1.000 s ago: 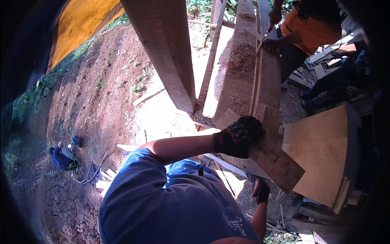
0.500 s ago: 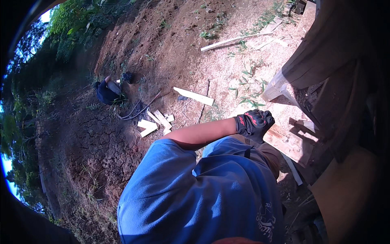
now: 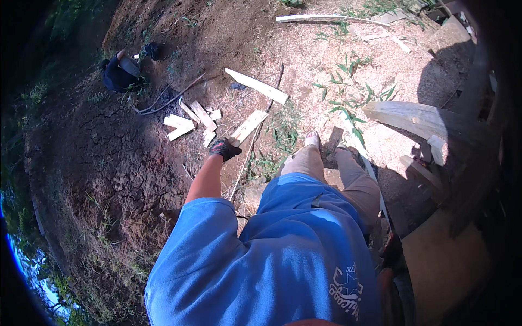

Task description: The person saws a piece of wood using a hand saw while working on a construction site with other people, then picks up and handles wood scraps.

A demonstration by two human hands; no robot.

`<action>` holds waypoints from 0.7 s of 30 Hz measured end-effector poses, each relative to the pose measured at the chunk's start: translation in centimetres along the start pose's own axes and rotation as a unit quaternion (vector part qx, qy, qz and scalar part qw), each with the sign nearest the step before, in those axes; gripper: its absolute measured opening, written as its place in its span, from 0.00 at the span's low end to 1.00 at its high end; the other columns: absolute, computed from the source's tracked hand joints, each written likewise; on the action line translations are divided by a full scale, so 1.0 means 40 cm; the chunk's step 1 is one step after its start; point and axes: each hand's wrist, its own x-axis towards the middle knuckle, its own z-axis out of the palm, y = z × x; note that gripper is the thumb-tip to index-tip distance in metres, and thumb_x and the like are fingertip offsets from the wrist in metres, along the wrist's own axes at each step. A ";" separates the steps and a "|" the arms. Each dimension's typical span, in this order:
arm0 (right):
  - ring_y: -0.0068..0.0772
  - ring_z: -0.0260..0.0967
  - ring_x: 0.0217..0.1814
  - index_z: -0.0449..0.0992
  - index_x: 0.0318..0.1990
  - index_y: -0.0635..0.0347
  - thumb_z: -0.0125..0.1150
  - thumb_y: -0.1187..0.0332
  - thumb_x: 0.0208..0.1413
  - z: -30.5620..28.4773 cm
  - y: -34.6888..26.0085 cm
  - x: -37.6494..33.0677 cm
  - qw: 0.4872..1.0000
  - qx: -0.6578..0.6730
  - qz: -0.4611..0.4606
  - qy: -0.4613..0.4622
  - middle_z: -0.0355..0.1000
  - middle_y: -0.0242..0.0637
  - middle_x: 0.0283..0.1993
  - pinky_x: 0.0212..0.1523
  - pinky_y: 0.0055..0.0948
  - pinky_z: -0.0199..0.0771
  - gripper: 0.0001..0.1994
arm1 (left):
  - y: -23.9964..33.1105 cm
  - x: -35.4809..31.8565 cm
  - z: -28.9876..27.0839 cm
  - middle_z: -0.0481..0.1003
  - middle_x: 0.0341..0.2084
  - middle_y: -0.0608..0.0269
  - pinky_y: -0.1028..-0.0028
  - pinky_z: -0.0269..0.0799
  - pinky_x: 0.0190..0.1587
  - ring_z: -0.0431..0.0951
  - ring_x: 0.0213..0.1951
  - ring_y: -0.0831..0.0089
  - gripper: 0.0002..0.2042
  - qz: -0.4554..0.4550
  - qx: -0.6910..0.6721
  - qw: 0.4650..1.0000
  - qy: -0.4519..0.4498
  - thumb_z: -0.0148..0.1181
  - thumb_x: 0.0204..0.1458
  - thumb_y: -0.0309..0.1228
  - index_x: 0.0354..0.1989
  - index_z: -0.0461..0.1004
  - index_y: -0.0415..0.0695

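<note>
My left hand (image 3: 224,150), in a black glove with red marks, reaches out to the left. Its fingers are closed on the near end of a short, pale wooden board (image 3: 249,126), which points away from me over the ground. Just left of it lies a loose heap of cut wood pieces (image 3: 205,117). Down at my right side, in deep shadow, my right hand (image 3: 390,250) is barely visible next to a long pale strip of wood (image 3: 382,204). Its fingers cannot be made out.
Another pale board (image 3: 256,86) and a thin stick (image 3: 276,89) lie ahead. Rough timbers (image 3: 405,115) and a brown panel (image 3: 443,266) stand at the right. A person (image 3: 120,72) sits on the ground at far left. Sawdust (image 3: 304,60) and leafy plants cover the ground ahead.
My left hand has swung from the timbers at the right across to the left, carrying the short board. The view has shifted, and my legs and feet now show.
</note>
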 end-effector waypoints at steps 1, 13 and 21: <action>0.48 0.78 0.56 0.80 0.53 0.60 0.53 0.63 0.69 -0.044 -0.004 0.079 0.999 -0.024 -0.036 -0.014 0.80 0.48 0.53 0.57 0.40 0.78 0.14 | -0.049 -0.023 0.019 0.80 0.53 0.48 0.59 0.77 0.57 0.81 0.53 0.51 0.41 -0.012 -0.044 0.999 0.003 0.67 0.38 0.63 0.61 0.78 0.50; 0.47 0.80 0.53 0.81 0.48 0.58 0.57 0.61 0.65 -0.751 -0.426 1.254 0.956 0.288 -0.049 -0.015 0.81 0.46 0.50 0.54 0.40 0.79 0.13 | -0.130 -0.047 -0.089 0.78 0.57 0.53 0.58 0.75 0.60 0.78 0.58 0.54 0.30 -0.055 -0.167 0.984 0.002 0.62 0.44 0.57 0.53 0.83 0.54; 0.47 0.80 0.52 0.82 0.44 0.57 0.60 0.60 0.63 -0.523 -0.602 1.632 0.958 0.049 -0.224 -0.173 0.81 0.46 0.48 0.52 0.41 0.80 0.12 | -0.074 0.097 -0.067 0.74 0.60 0.42 0.54 0.73 0.63 0.75 0.62 0.50 0.42 -0.182 -0.320 0.925 0.092 0.67 0.41 0.57 0.61 0.74 0.38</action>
